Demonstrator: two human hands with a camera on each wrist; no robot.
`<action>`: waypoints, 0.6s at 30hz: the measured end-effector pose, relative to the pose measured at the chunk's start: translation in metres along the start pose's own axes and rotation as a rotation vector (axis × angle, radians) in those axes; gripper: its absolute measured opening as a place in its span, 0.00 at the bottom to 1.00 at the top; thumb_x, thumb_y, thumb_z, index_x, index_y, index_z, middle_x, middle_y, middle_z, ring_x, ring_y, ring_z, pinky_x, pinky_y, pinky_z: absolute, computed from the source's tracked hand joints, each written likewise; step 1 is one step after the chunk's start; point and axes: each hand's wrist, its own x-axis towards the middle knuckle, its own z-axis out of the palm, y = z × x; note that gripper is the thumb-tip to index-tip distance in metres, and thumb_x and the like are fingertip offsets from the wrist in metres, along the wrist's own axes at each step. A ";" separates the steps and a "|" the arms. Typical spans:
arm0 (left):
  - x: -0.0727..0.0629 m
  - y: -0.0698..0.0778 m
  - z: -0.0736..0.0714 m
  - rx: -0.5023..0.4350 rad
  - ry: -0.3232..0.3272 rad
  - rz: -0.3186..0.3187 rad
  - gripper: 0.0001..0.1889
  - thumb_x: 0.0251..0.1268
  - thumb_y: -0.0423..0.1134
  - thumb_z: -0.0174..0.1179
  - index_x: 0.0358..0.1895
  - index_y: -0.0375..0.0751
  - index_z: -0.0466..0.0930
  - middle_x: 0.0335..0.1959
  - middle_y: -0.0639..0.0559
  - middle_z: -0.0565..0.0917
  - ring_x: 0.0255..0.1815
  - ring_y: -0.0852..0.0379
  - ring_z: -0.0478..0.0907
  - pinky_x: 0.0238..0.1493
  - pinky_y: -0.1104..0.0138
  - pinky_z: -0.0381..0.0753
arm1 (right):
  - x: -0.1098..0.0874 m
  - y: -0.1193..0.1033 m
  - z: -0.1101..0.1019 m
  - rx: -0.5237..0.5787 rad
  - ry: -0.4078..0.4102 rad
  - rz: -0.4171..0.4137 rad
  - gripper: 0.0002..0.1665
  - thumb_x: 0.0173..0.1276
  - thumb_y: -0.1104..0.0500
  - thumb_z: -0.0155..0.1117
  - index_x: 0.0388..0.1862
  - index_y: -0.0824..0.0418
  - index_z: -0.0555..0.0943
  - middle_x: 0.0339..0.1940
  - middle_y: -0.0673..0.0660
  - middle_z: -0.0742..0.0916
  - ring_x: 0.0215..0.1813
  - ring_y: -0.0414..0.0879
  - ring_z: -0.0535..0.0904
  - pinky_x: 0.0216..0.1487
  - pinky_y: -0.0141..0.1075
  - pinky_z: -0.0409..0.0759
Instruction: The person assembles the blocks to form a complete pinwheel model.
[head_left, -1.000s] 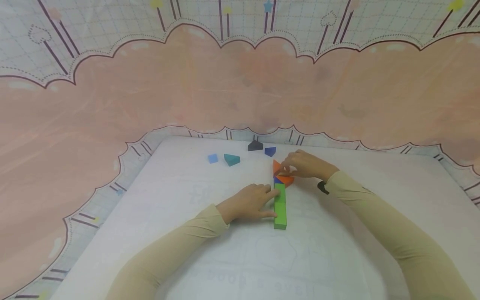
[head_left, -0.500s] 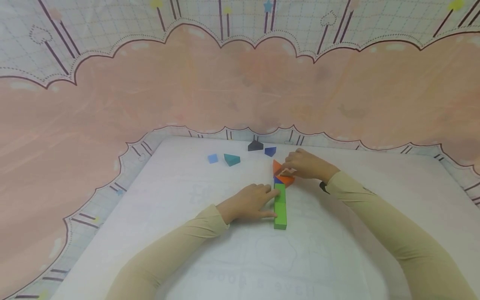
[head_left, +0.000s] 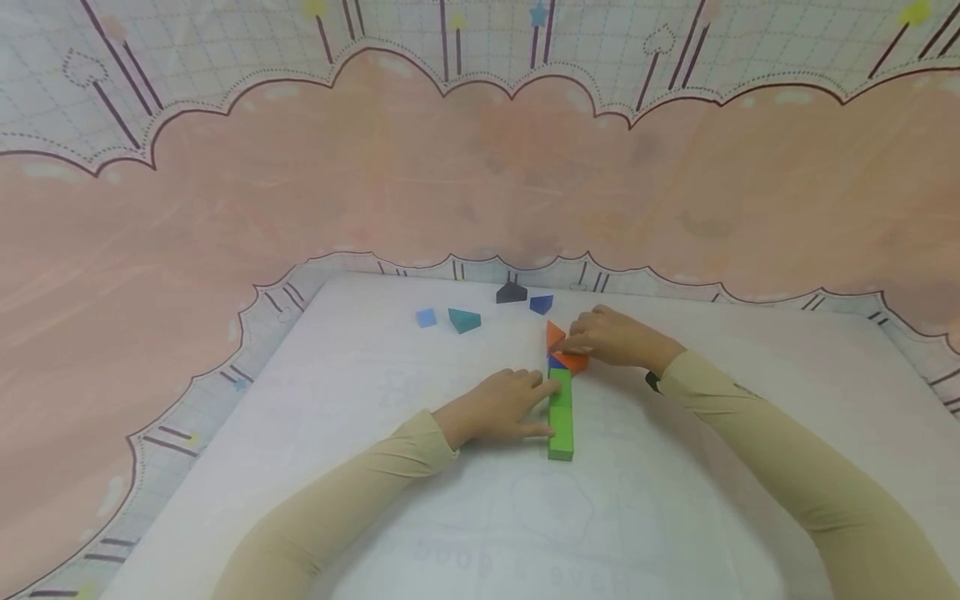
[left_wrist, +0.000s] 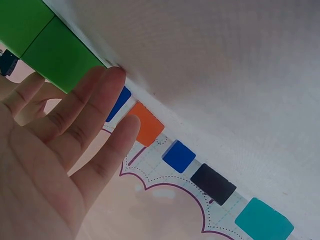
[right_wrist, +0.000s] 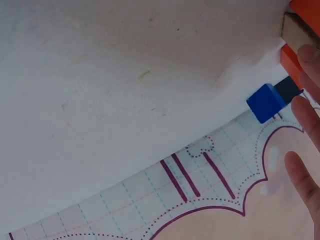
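Observation:
Two green blocks (head_left: 561, 429) lie end to end in a row on the white table. My left hand (head_left: 495, 407) rests beside them, its fairly straight fingers and thumb touching their left side. Beyond the green sits a blue triangular block (head_left: 556, 362), with an orange triangular block (head_left: 576, 363) against it and another orange block (head_left: 553, 334) farther back. My right hand (head_left: 615, 337) reaches in from the right and touches the orange pieces with its fingertips. In the right wrist view the visible fingers (right_wrist: 306, 117) are extended; the contact is partly cut off at the edge.
Near the back edge lie a black block (head_left: 512, 292), a dark blue block (head_left: 541, 304), a teal block (head_left: 464, 320) and a light blue block (head_left: 426, 317). A patterned curtain (head_left: 480, 167) rises behind the table.
The right hand has lowered slightly and shifted a little right; the gap between its thumb and finger no longer shows. The left hand and the blocks look unchanged.

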 end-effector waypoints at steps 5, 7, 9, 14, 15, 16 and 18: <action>0.000 0.000 0.000 0.002 -0.005 -0.006 0.36 0.62 0.67 0.48 0.68 0.50 0.61 0.48 0.52 0.75 0.44 0.58 0.72 0.47 0.64 0.74 | -0.003 0.001 -0.004 -0.012 -0.036 0.045 0.15 0.55 0.64 0.69 0.41 0.49 0.84 0.31 0.49 0.86 0.37 0.44 0.80 0.45 0.41 0.78; 0.000 0.000 -0.001 0.001 -0.008 -0.009 0.36 0.62 0.67 0.48 0.68 0.50 0.61 0.48 0.52 0.75 0.44 0.58 0.72 0.48 0.64 0.75 | -0.005 0.002 -0.006 -0.040 -0.054 0.056 0.13 0.56 0.63 0.69 0.39 0.49 0.84 0.31 0.49 0.86 0.36 0.45 0.80 0.45 0.41 0.78; 0.000 0.001 0.000 0.003 -0.009 -0.010 0.36 0.62 0.67 0.48 0.68 0.50 0.61 0.48 0.52 0.75 0.44 0.58 0.72 0.48 0.64 0.74 | -0.007 0.003 -0.007 -0.071 -0.065 0.056 0.12 0.56 0.62 0.69 0.39 0.50 0.83 0.30 0.50 0.86 0.36 0.46 0.80 0.45 0.42 0.77; 0.000 0.001 0.000 0.013 -0.009 -0.010 0.35 0.62 0.67 0.48 0.68 0.50 0.61 0.47 0.52 0.74 0.43 0.59 0.72 0.47 0.64 0.74 | -0.011 0.006 -0.009 -0.105 -0.090 0.088 0.12 0.54 0.60 0.71 0.38 0.51 0.83 0.32 0.50 0.86 0.38 0.47 0.79 0.48 0.44 0.77; 0.000 0.001 0.000 0.015 -0.008 -0.009 0.35 0.62 0.67 0.48 0.68 0.50 0.61 0.47 0.52 0.74 0.43 0.59 0.71 0.46 0.65 0.74 | -0.011 0.007 -0.009 -0.114 -0.093 0.096 0.11 0.54 0.59 0.71 0.38 0.52 0.83 0.32 0.51 0.86 0.38 0.47 0.79 0.48 0.45 0.77; 0.000 0.001 0.000 0.015 -0.005 -0.008 0.35 0.62 0.67 0.48 0.67 0.51 0.61 0.46 0.53 0.74 0.42 0.59 0.71 0.46 0.65 0.74 | -0.011 0.008 -0.008 -0.122 -0.096 0.104 0.10 0.54 0.58 0.71 0.37 0.53 0.83 0.32 0.51 0.85 0.38 0.47 0.79 0.48 0.45 0.77; 0.000 0.001 0.000 0.015 -0.001 -0.006 0.35 0.62 0.67 0.48 0.67 0.51 0.62 0.45 0.53 0.74 0.41 0.59 0.71 0.45 0.65 0.74 | -0.011 0.010 -0.007 -0.140 -0.100 0.119 0.09 0.55 0.57 0.71 0.35 0.55 0.83 0.30 0.52 0.85 0.36 0.48 0.78 0.46 0.45 0.77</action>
